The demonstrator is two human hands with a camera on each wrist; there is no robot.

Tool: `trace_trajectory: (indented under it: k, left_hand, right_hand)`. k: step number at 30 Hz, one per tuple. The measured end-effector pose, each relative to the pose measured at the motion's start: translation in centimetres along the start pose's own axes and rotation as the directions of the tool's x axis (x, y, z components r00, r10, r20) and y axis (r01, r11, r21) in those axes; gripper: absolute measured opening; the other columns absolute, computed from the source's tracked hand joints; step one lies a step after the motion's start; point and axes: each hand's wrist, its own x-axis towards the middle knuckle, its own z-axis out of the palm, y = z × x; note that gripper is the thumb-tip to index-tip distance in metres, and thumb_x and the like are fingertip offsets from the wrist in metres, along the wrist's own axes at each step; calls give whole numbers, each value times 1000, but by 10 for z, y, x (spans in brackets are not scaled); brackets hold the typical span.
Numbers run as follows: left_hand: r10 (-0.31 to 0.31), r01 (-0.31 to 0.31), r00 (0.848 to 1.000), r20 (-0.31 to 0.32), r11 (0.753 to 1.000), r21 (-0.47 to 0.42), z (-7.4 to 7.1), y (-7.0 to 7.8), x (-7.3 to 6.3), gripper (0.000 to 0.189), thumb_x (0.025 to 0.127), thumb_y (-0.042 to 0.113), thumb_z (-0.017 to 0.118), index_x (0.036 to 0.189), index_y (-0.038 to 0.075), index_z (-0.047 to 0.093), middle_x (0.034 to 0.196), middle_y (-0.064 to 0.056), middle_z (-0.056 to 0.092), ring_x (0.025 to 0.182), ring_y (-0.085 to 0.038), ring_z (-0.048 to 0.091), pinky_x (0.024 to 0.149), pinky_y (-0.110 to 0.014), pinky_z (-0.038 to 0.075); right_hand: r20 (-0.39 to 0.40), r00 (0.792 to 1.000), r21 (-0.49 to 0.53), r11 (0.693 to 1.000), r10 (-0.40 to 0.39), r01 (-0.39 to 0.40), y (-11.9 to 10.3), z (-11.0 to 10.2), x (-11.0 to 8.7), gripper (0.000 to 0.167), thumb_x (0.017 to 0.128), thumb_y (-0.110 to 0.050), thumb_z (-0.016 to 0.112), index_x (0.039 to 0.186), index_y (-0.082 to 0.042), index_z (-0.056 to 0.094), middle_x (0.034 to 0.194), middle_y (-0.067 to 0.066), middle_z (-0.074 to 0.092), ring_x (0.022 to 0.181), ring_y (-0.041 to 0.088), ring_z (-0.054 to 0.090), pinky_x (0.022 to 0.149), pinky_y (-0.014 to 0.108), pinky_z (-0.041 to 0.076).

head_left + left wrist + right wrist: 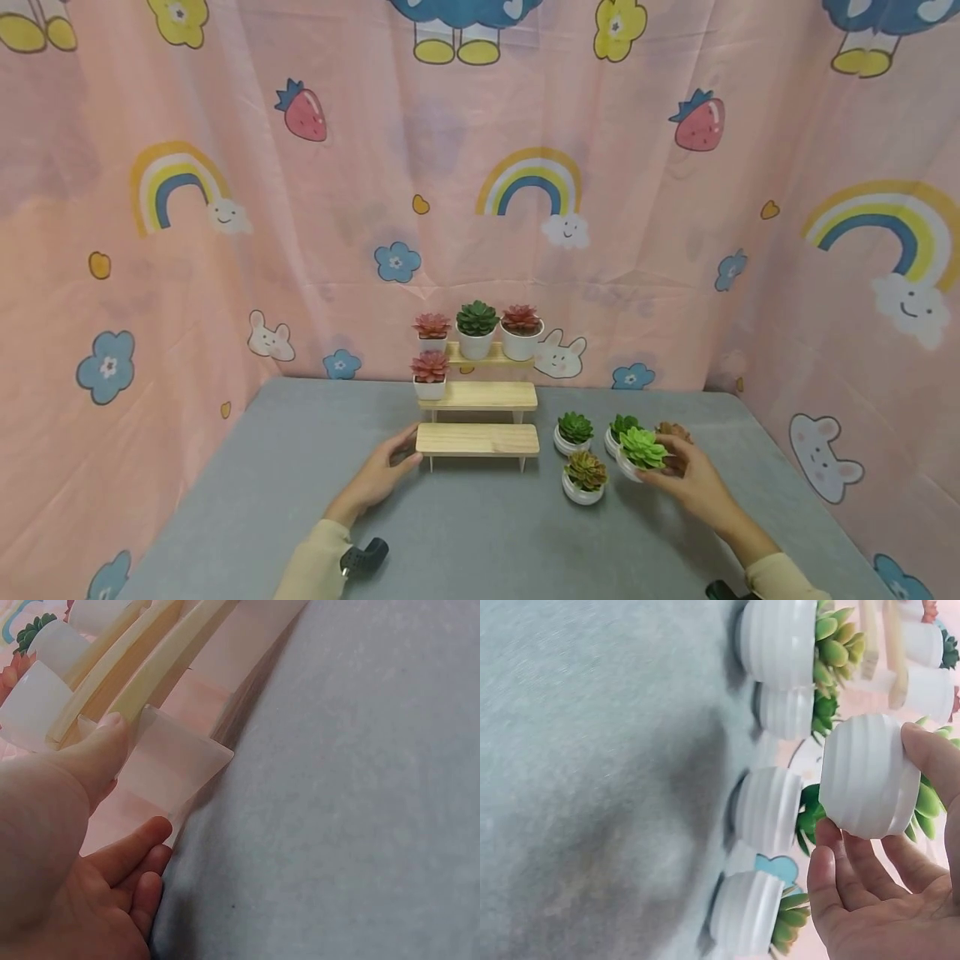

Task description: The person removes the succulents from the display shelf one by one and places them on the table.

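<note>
My right hand (693, 483) grips a bright green potted succulent (642, 448) by its white ribbed pot, which is lifted above the table in the right wrist view. Around it stand several other potted succulents: a dark green one (575, 430), a yellowish-brown one (584, 473), another green one (622, 427) and a brownish one (674, 431) partly behind the hand. At the left end of a three-step wooden stand (477, 438) is my left hand (382, 475), its thumb at the lowest board's edge and its fingers extended beside the clear support (176, 761).
On the top step sit a small red succulent (432, 328), a green one (476, 327) and a larger red one (521, 329). The middle step bears a red succulent (430, 373) at its left end. A pink patterned curtain (450, 125) hangs behind the grey table (465, 542).
</note>
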Motion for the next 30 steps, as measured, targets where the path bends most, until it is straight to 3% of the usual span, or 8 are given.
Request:
trace_trajectory:
  k: [3, 8, 15, 21, 30]
  left_hand:
    - [6, -6, 1000, -4, 1000, -10, -1, 0, 0, 60, 101, 25, 63, 156, 14, 41, 153, -16, 51, 142, -38, 47, 119, -61, 34]
    - [10, -10, 1000, -12, 1000, -12, -1, -1, 1, 60, 100, 25, 64, 155, 15, 42, 152, -16, 52, 141, -38, 48, 119, -61, 34]
    - [20, -20, 1000, 7, 1000, -7, 0, -1, 1, 59, 101, 25, 62, 155, 14, 41, 152, -18, 51, 140, -39, 47, 119, -62, 33]
    - [12, -12, 1000, 0, 1000, 4, 0, -2, 1, 60, 102, 27, 62, 156, 15, 40, 153, -17, 50, 141, -39, 47, 120, -60, 33]
    - [0, 0, 1000, -7, 1000, 12, 1, -4, 0, 60, 101, 28, 63, 155, 14, 41, 151, -17, 53, 140, -39, 48, 119, -60, 35]
  right_hand:
    - [22, 1000, -12, 1000, 4, -4, 4, 0, 1, 73, 89, -21, 78, 143, 13, 43, 141, 37, 50, 114, 43, 65, 85, 36, 61]
    - [46, 999, -36, 999, 7, -6, 15, 1, 2, 75, 89, -23, 79, 143, 15, 43, 143, 40, 48, 121, 49, 61, 95, 50, 58]
    - [57, 998, -30, 999, 17, -15, 33, 4, 1, 75, 88, -20, 80, 141, 18, 42, 138, 41, 50, 119, 48, 62, 92, 48, 59]
    - [66, 995, -30, 997, 70, -69, 42, 7, 3, 75, 88, -20, 79, 142, 16, 42, 137, 37, 53, 118, 44, 63, 92, 44, 59]
    - [73, 997, -18, 999, 37, -36, 46, 8, 3, 68, 88, -12, 78, 138, 19, 43, 133, 39, 55, 116, 45, 65, 89, 42, 61]
